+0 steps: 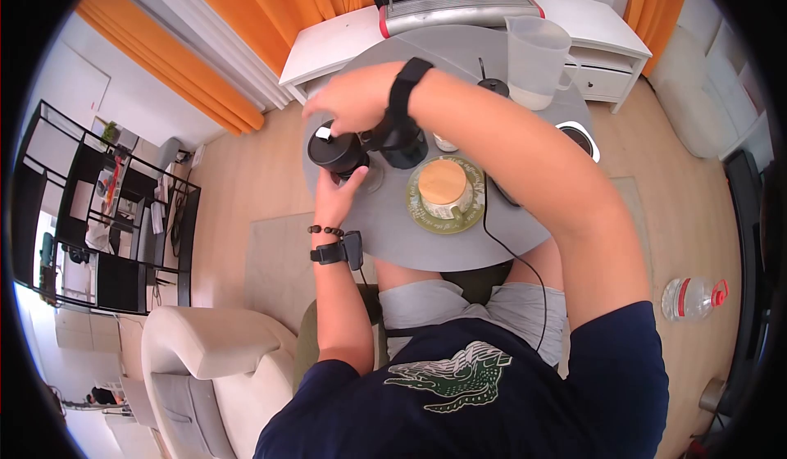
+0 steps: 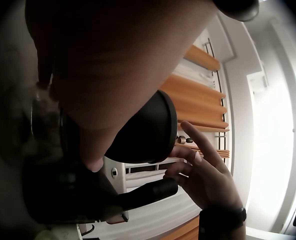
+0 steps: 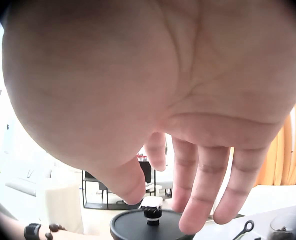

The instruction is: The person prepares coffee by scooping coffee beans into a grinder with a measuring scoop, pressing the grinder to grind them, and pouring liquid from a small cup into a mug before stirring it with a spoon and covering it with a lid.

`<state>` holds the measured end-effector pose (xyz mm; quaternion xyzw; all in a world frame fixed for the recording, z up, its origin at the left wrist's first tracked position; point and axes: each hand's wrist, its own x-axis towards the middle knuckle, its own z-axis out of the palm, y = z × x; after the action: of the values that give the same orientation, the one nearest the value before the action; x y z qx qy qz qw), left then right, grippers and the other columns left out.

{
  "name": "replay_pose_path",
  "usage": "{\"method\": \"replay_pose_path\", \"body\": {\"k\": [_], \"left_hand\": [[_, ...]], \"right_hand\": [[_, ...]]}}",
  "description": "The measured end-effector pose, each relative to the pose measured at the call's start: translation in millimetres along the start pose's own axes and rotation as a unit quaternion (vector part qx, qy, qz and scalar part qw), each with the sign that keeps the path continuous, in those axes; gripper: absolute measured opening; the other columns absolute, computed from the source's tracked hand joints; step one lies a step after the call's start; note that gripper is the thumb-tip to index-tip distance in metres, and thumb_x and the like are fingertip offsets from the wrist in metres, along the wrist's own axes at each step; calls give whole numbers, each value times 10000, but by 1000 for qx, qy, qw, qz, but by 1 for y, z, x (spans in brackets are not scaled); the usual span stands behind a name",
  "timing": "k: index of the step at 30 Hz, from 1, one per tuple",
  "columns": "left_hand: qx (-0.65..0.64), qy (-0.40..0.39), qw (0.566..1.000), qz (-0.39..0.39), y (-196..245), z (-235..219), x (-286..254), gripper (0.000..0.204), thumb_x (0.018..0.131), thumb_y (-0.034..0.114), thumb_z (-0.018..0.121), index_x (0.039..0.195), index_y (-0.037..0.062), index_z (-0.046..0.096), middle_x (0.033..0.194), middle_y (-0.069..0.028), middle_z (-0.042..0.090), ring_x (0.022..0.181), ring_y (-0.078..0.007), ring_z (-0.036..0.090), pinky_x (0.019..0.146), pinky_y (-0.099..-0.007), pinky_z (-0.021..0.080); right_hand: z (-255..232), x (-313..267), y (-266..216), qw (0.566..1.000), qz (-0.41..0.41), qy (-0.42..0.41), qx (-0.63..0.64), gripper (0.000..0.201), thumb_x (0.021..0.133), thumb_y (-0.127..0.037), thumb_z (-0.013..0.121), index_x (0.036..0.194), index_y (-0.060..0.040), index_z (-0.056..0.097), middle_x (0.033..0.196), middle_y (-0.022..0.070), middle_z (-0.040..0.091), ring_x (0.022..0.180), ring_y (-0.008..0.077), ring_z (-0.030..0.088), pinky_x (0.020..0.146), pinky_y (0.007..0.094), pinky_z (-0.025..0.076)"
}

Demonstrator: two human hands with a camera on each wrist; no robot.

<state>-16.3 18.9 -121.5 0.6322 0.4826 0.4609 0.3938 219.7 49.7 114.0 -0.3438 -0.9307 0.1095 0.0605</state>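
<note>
A black hand coffee grinder (image 1: 328, 154) with a clear glass base stands near the table's left edge. My left hand (image 1: 334, 203) grips its body from the near side, thumb around the front. Above its wide lid (image 3: 133, 226), my right hand (image 1: 357, 105) hovers with loosely extended fingers, holding nothing. A short stem (image 3: 152, 214) with a pale top rises from the lid's centre, close under the right fingertips. Beside the grinder stands a dark pot (image 1: 406, 149), its black handle (image 2: 150, 193) pointing past the lid in the left wrist view.
A mug with a wooden lid (image 1: 443, 182) sits on a green plate (image 1: 422, 221) near the table's front. Behind it are a clear plastic pitcher (image 1: 537, 57) and a small black-topped item (image 1: 493, 88). A black cable (image 1: 512, 254) hangs over the front edge. An espresso machine (image 1: 459, 12) stands beyond.
</note>
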Motion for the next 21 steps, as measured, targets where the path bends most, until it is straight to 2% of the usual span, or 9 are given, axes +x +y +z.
{"method": "replay_pose_path", "body": {"k": [3,5,9,11,12,14,17,18,21], "left_hand": [[22,-24,999,-13,1,4,-11,843,955,218,957,1603,-55,492,1522,-164,675,1372,-233,660,1201,-393,502],[51,11,998,-30,8,12,-24,925,916,270,976,1628,-43,475,1548,-177,659,1409,-297,650,1221,-448,495],[71,37,996,-32,-18,22,-38,994,915,278,973,1672,-43,413,1583,-197,628,1421,-329,645,1238,-454,495],[215,114,970,-3,-36,25,-47,960,900,291,978,1634,-37,453,1506,-213,655,1346,-370,671,1192,-465,527],[211,115,971,-8,-31,27,-54,960,900,291,978,1634,-37,453,1506,-213,655,1346,-370,671,1192,-465,527],[307,154,939,-16,-12,32,-67,789,911,199,927,1553,-18,523,1299,-170,701,1131,-281,690,1020,-427,579],[336,132,933,-2,-26,34,-77,580,891,99,844,1419,5,623,1155,-146,694,961,-268,675,893,-403,587],[293,113,949,-30,-2,43,-81,317,897,61,738,1206,-3,727,1080,-197,755,952,-338,746,820,-444,582],[260,53,964,-17,9,58,-82,156,923,65,714,1059,28,780,928,-161,784,790,-321,744,729,-435,578]], "right_hand": [[-19,-32,30,996,-14,84,33,477,1059,-253,720,1500,-73,690,1231,184,814,1173,349,775,1026,471,608],[-26,-53,57,993,2,108,43,414,1057,-258,728,1419,-58,735,1183,181,819,1151,330,777,1012,459,608],[-28,-107,97,987,38,148,41,321,1057,-264,745,1275,-32,784,1163,145,817,1086,281,768,971,419,605],[-17,-130,113,982,86,150,78,323,1067,-278,749,1281,-40,788,1130,132,811,1056,259,755,968,407,603],[-12,-142,118,983,85,143,78,323,1067,-278,749,1281,-40,788,1130,132,811,1056,259,755,968,407,603],[-2,-166,124,965,172,174,97,327,1074,-296,756,1286,-50,796,1106,113,805,1033,244,741,972,398,600],[9,-191,140,940,251,186,136,325,1074,-309,768,1271,-53,803,1100,103,799,1022,238,735,970,398,597],[17,-199,145,929,266,212,143,313,1065,-306,780,1247,-53,807,1092,92,802,995,217,718,935,392,589],[24,-214,156,902,326,245,140,305,1062,-304,781,1225,-48,811,1052,71,803,959,202,693,899,382,576]]}}
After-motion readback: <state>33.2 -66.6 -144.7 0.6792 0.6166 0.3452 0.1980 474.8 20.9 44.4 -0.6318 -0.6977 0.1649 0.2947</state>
